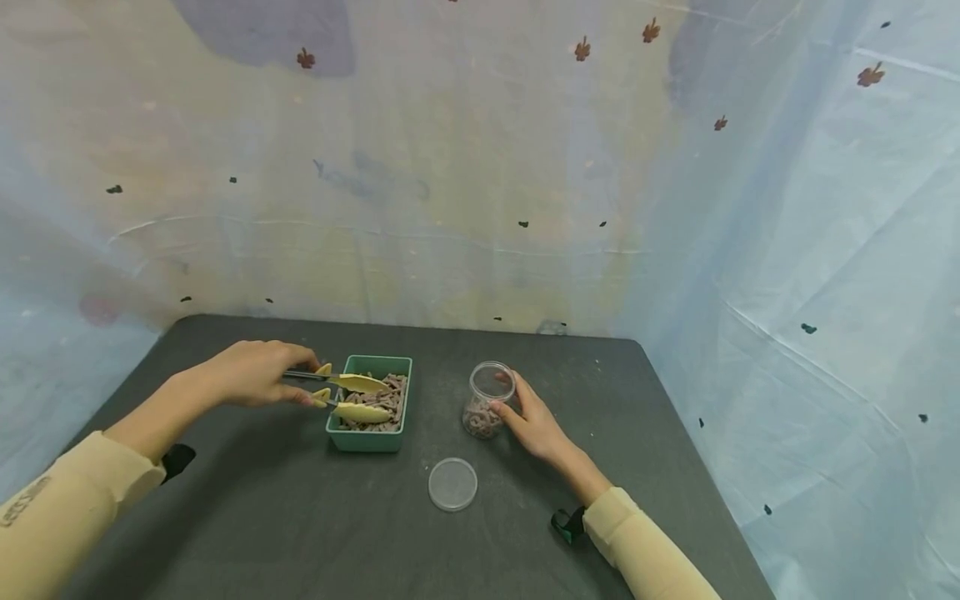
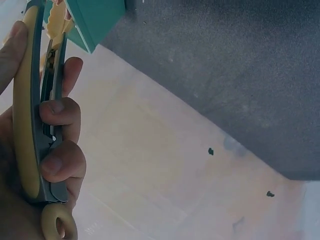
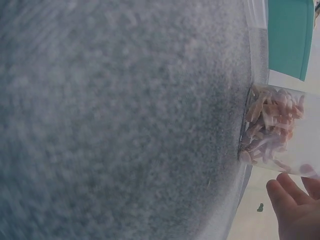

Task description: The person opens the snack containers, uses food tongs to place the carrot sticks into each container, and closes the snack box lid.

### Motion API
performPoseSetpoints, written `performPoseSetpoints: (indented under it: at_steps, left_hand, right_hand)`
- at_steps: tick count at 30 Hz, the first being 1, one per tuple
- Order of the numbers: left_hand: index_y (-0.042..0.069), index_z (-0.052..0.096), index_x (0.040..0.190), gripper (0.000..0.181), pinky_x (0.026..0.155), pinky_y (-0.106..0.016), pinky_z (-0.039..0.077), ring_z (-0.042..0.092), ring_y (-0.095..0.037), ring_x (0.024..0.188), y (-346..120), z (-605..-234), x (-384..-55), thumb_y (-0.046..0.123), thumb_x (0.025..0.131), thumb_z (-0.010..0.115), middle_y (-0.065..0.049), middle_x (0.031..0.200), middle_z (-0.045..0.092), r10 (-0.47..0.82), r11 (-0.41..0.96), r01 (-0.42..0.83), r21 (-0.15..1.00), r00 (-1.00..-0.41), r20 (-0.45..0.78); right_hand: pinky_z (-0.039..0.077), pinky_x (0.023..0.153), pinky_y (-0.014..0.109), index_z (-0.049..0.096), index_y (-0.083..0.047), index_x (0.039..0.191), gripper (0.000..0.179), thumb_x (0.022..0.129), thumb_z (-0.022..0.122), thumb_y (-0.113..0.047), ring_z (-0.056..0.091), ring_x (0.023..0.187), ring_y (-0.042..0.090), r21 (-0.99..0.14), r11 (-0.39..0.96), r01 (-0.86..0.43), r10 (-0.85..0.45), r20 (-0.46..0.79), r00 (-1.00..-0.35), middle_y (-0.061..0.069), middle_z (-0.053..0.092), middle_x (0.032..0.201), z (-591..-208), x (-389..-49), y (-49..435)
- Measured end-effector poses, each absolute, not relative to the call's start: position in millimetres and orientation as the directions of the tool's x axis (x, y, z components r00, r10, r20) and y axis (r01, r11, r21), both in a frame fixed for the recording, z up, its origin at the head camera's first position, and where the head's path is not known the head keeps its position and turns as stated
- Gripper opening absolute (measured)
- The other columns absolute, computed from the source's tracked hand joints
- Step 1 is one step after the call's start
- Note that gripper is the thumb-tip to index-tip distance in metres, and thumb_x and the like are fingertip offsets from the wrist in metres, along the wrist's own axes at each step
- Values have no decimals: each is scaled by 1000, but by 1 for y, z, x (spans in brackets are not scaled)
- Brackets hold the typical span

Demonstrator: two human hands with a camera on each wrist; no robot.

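Note:
My left hand (image 1: 258, 372) grips a pair of tongs (image 2: 27, 105) with yellow handles and yellow scalloped heads. The two heads stand apart over a green rectangular container (image 1: 367, 442), their tips among short brownish strips (image 1: 395, 392). In the left wrist view, fingers curl around one arm of the tongs, and a yellow ring hangs at its end. With thumb in front and fingers behind, my right hand (image 1: 534, 423) holds a clear jar (image 1: 480, 392). The jar has no lid on and stands on the table, its lower part filled with the same kind of strips (image 3: 272, 125).
A round translucent lid (image 1: 452, 484) lies flat on the dark table (image 1: 337, 525), nearer to me than the jar and container. Pale patterned sheeting (image 1: 450, 208) hangs behind the table and along its right side. Dark bands (image 1: 568, 526) sit at both wrists.

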State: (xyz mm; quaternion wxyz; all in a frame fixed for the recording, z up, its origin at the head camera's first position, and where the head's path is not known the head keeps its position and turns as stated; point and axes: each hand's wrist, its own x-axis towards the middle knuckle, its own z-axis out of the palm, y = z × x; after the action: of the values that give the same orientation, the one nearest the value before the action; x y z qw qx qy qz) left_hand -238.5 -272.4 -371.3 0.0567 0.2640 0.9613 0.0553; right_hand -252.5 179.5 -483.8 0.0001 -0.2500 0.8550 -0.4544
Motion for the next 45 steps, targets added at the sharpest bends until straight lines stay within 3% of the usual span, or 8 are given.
performPoseSetpoints:
  at_steps: [6, 14, 24, 30, 38, 45]
  left_hand:
    - [17, 72, 123, 56, 78, -52, 58, 71, -28, 100, -274, -374, -237, 60, 88, 76, -5, 120, 73, 522, 846, 509, 159, -851, -50]
    - [18, 73, 121, 52, 75, -49, 58, 72, -25, 96, -277, -377, -235, 60, 90, 74, -3, 118, 74, 528, 837, 515, 185, -849, -21]
    - [18, 75, 119, 50, 74, -47, 59, 72, -23, 95, -284, -379, -228, 60, 91, 73, -2, 117, 75, 512, 838, 504, 211, -859, 17]
    - [18, 75, 119, 46, 77, -50, 59, 72, -27, 100, -287, -376, -223, 56, 92, 74, -2, 116, 74, 495, 845, 488, 219, -869, 29]
    - [18, 74, 120, 44, 73, -49, 57, 71, -24, 97, -288, -366, -220, 52, 93, 75, 1, 114, 74, 467, 854, 460, 243, -884, 32]
    - [17, 75, 120, 49, 75, -50, 57, 71, -24, 98, -289, -363, -217, 57, 92, 74, 0, 115, 74, 435, 862, 431, 267, -899, 49]
  right_hand:
    - [52, 105, 50, 33, -5, 160, 60, 110, 58, -26, 60, 131, 37, -802, 426, -419, -440, 221, -870, 17, 43, 158, -484, -252, 180]
    - [52, 106, 47, 32, -7, 160, 60, 110, 57, -28, 59, 133, 34, -802, 416, -428, -449, 229, -864, 15, 42, 158, -485, -251, 179]
    - [50, 108, 49, 34, -14, 159, 55, 110, 58, -24, 55, 135, 43, -824, 387, -415, -444, 228, -866, 18, 41, 158, -485, -251, 178]
    - [47, 109, 55, 34, -8, 159, 56, 109, 57, -18, 58, 132, 40, -822, 389, -416, -437, 233, -869, 25, 41, 157, -484, -252, 177]
    - [48, 109, 48, 32, 4, 157, 56, 110, 56, -15, 58, 132, 40, -815, 413, -406, -460, 198, -865, 31, 40, 156, -451, -234, 172]
    - [48, 109, 51, 32, 8, 156, 56, 109, 56, -12, 58, 131, 43, -821, 399, -408, -462, 205, -863, 32, 40, 155, -444, -228, 169]
